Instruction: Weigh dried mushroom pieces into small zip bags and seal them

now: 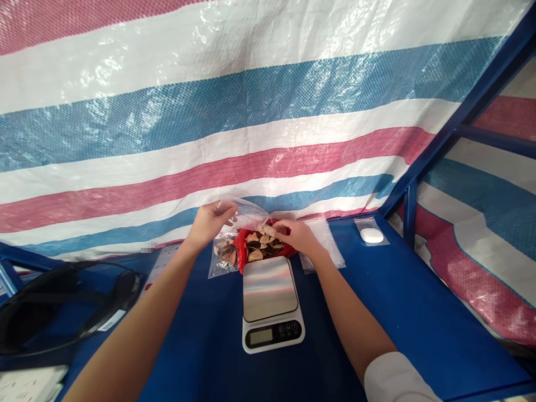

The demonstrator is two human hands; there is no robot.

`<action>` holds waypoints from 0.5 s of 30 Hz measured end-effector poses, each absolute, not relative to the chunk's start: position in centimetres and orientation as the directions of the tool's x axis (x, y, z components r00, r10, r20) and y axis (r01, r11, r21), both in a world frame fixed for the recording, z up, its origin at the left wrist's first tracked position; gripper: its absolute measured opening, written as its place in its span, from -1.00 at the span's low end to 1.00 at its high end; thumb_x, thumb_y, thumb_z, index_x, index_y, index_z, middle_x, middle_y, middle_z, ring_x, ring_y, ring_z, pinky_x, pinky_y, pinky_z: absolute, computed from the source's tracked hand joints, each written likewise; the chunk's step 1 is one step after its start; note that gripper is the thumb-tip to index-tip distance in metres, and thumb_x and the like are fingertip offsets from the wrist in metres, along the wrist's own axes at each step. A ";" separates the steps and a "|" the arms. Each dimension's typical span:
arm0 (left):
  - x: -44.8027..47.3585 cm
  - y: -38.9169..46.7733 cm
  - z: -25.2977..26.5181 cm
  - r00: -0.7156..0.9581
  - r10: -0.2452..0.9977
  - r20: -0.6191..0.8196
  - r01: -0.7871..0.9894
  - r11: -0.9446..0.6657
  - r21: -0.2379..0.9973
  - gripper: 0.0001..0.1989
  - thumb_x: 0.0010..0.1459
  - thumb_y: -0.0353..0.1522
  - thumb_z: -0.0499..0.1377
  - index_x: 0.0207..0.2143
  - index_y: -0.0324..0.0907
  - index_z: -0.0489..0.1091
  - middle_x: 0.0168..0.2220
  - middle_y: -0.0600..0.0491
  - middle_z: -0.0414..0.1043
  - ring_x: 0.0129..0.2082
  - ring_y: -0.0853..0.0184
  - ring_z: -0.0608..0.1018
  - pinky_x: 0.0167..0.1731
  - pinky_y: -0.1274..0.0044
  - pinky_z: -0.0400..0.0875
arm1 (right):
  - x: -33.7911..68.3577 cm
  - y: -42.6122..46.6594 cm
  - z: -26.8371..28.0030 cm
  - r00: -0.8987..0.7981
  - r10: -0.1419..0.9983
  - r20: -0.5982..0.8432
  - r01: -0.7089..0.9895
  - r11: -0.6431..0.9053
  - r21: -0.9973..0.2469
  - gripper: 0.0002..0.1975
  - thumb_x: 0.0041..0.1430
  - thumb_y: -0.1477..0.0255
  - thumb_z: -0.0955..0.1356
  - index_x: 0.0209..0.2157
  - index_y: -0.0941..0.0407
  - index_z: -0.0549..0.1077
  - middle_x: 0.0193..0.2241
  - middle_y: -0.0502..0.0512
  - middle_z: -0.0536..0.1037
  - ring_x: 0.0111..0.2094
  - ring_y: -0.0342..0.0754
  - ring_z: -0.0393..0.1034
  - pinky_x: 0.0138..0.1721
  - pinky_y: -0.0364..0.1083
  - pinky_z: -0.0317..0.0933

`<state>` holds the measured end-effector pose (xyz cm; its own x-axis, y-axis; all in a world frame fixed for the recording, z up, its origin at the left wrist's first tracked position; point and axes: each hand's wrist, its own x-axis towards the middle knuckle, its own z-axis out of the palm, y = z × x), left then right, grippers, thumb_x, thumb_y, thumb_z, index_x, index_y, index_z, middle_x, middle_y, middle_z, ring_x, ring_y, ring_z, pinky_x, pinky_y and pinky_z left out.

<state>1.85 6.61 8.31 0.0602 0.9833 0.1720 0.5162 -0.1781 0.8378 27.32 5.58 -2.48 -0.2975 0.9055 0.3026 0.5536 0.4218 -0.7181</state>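
My left hand [213, 224] pinches the rim of a clear plastic bag [247, 211], raised and stretched toward the right. Below it lies an open red bag [242, 251] full of brown and beige dried slices [256, 255]. At that bag's right side, my right hand [296, 234] has its fingers closed at a pale dried slice [268, 230]; the fingertips are partly hidden. Just in front stands a white kitchen scale [271, 301] with a bare mirror-like plate and a dark display panel. A clear bag holding slices [225, 254] rests left of the red bag.
Flat clear bags [329, 243] lie right of the red bag. Farther right, a white rounded object [371, 235] sits on a small clear bag. A printed sheet [161, 265], a black strapped item [100, 301] and a white box [31, 382] are leftward. Striped sheeting [251, 128] backs the blue table [397, 312].
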 end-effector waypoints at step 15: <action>2.8 6.0 7.6 0.197 0.965 0.171 0.573 -0.255 0.779 -0.49 0.07 0.07 0.26 -0.24 -0.18 0.58 -0.28 -0.05 0.65 -0.35 0.18 0.65 -0.21 0.37 0.56 | 26.4 5.9 -2.9 -0.185 0.936 0.301 0.451 0.353 -0.820 -0.72 0.25 0.17 0.37 -0.14 0.02 0.59 -0.16 0.06 0.67 -0.17 0.03 0.53 -0.10 -0.03 0.34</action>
